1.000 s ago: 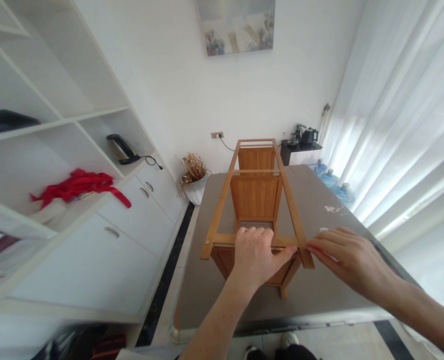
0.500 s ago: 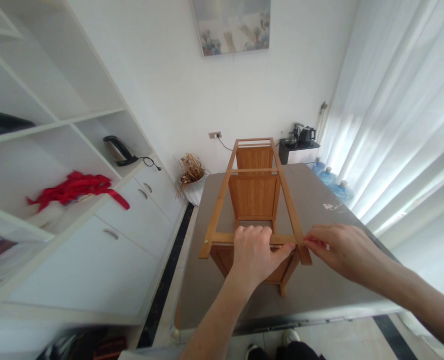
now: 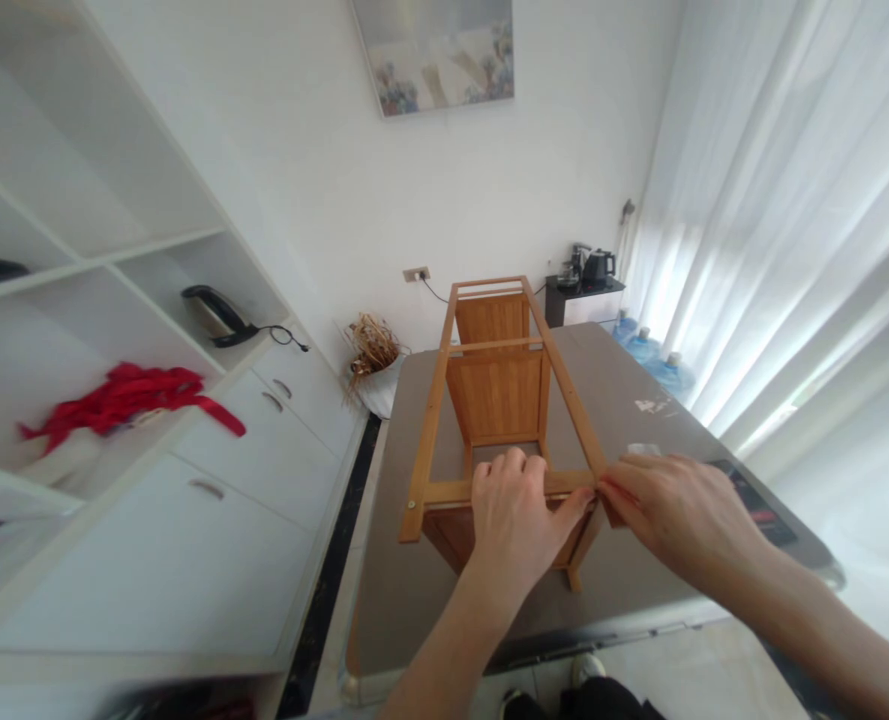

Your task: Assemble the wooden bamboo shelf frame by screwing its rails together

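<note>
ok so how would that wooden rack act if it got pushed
The wooden rack would probably shift as one stiff piece, since long rails join its panels. It looks fairly light for its size, with open gaps between thin rails. Long but narrow, it may tip sideways more easily than endways.

The right hand (image 3: 673,500) has come closer over the wooden frame's (image 3: 430,425) near right corner.
Its fingers (image 3: 618,484), which were at the outer side of this corner before, now cover more of it. The view has also turned a little to the right, so the dark flat item (image 3: 760,508) on the tabletop (image 3: 406,620) is showing more than earlier.
</note>
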`<act>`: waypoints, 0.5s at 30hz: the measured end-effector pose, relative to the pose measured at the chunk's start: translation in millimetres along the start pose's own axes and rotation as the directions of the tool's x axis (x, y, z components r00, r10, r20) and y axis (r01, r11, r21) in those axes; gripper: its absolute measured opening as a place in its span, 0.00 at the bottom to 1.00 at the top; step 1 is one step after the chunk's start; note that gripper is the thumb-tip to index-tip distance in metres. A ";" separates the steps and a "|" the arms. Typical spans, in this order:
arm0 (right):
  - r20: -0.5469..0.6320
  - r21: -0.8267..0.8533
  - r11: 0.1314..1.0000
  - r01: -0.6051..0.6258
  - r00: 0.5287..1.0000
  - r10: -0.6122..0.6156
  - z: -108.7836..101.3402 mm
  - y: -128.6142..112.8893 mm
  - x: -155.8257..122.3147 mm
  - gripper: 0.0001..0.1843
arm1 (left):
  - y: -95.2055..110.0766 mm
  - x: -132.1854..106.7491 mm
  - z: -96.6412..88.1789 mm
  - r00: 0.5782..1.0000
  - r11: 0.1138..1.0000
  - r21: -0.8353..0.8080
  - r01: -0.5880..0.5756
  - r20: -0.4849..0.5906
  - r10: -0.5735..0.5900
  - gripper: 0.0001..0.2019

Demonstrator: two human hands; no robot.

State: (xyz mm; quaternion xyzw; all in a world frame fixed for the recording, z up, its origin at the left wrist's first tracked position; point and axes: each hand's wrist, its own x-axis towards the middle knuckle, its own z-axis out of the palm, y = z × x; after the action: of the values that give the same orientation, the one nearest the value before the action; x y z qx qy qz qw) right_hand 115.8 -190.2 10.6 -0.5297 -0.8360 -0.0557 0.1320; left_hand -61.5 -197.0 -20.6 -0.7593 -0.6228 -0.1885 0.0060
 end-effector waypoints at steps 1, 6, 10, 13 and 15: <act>-0.003 0.001 1.000 -0.016 1.000 0.016 0.4 -2.0 -0.3 0.18 | -0.4 -0.7 -0.4 1.000 1.000 -0.011 -0.018 -0.008 0.018 0.23; 0.080 0.071 0.994 -0.080 0.994 0.074 -2.5 -2.4 1.8 0.19 | -1.6 -1.6 -1.0 0.998 0.998 -0.035 -0.051 0.023 0.052 0.20; 0.111 0.269 0.960 -0.079 0.993 0.050 -2.9 13.7 0.3 0.20 | -2.3 -1.1 1.2 0.998 0.998 -0.032 -0.053 0.013 0.054 0.19; 0.151 0.364 0.923 -0.124 0.986 0.073 1.0 29.5 -0.8 0.19 | -3.0 -1.6 1.9 0.998 0.998 -0.028 -0.055 0.003 0.055 0.19; 0.177 0.396 0.903 -0.169 0.979 0.105 4.8 37.9 -0.1 0.19 | -3.5 -1.9 1.9 0.998 0.998 -0.028 -0.055 -0.003 0.055 0.19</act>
State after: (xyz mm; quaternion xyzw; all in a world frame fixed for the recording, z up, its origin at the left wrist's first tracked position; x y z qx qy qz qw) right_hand 149.2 -172.8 4.2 -0.5507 -0.7972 0.1700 0.1796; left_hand -64.5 -197.6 -23.8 -0.7760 -0.5989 -0.1979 0.0013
